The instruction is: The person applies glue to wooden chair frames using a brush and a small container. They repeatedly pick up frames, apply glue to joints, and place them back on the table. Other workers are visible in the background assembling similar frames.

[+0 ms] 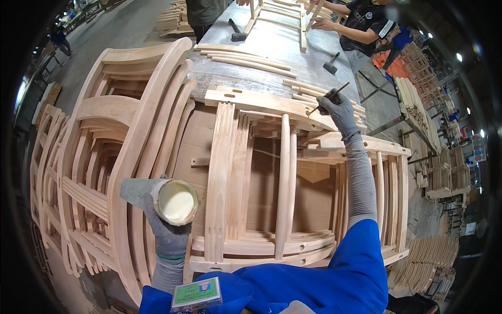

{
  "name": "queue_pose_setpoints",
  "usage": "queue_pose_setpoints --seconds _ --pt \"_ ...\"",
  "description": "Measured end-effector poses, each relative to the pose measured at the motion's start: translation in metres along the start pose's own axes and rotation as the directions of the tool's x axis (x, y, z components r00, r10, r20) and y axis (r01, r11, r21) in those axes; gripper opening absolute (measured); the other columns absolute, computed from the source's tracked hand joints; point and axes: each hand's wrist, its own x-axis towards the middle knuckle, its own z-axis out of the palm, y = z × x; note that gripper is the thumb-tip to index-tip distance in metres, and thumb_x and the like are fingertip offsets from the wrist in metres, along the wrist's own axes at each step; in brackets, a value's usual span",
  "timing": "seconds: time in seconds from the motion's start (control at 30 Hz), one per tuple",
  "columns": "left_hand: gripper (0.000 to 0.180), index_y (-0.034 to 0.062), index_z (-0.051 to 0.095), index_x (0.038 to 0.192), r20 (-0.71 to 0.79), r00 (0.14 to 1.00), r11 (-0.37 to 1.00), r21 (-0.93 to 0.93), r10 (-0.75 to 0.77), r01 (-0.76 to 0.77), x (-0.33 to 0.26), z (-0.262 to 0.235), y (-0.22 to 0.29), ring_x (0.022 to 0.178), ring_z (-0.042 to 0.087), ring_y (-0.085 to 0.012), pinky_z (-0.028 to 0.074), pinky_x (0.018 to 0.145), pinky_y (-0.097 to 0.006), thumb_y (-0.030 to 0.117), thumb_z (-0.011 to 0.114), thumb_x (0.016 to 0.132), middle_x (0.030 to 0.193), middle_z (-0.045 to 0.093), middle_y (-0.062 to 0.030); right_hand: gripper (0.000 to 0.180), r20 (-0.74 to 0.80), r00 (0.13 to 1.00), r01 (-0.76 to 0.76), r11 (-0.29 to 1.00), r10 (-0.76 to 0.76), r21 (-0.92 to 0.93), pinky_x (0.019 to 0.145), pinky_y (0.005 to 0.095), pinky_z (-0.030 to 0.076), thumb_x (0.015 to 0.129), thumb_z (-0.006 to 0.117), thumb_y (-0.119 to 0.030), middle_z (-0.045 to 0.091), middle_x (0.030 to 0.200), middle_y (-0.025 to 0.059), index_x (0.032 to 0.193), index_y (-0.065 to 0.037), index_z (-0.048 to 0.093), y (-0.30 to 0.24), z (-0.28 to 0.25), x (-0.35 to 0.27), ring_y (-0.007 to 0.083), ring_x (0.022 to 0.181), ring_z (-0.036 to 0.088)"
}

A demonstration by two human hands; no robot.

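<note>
Table, metal-topped, was the largest item; it stretched beyond the frame pile and carried loose wood. Chair pile stood left of the frame pile: pale curved posts and slats, one behind another. Frame pile itself lay directly before the wearer, several layers deep, rails joined by crosspieces, slots cut in the far rail. Two workers were beyond the frame pile: one far and to its left, only partly seen; one far and to its right, a hand on a wooden frame that rested on the table. Cardboard showed under the frame pile and through its gaps. Sticks lay in two loose groups just beyond the frame pile. Two dark mallets were past it as well, one farther off and to the left, the other nearer and to the right.

Left hand, grey-gloved, was just left of the frame pile, between it and the chair pile. It held a pot of cream-coloured liquid. Thumb along the pot's left side; remaining fingers hidden, so their spread could not be told. A flat grey piece jutted from behind the pot; could not tell whether it was attached.

Right hand, also gloved, was above the frame pile's far side, fingers bent narrowly around a thin rod. Rod slanted, its lower end close over the far rail; contact unclear.
</note>
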Motion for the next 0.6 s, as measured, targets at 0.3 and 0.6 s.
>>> queue_pose_setpoints --seconds 0.3,0.6 --pt "0.056 0.0103 0.038 0.132 -0.045 0.999 1.000 0.003 -0.001 0.001 -0.003 0.006 0.004 0.112 0.052 -0.0245 0.049 0.088 -0.050 0.050 0.035 0.093 0.122 0.052 -0.0080 0.019 -0.012 0.998 0.067 0.994 -0.068 -0.089 0.056 0.0214 0.046 0.082 0.067 -0.018 0.059 0.068 0.0024 0.082 0.000 0.060 0.006 -0.008 -0.002 0.0074 0.060 0.054" --pt "0.055 0.0110 0.040 0.131 -0.038 0.999 1.000 0.007 0.018 -0.018 -0.004 0.002 0.008 0.111 0.052 -0.0252 0.048 0.090 -0.048 0.051 0.034 0.094 0.120 0.053 -0.0078 0.012 -0.096 0.990 0.109 0.989 -0.099 0.100 0.065 0.0244 0.052 0.083 0.063 -0.006 0.064 0.082 0.0090 0.090 0.002 0.060 -0.016 -0.002 -0.028 0.0124 0.070 0.061"
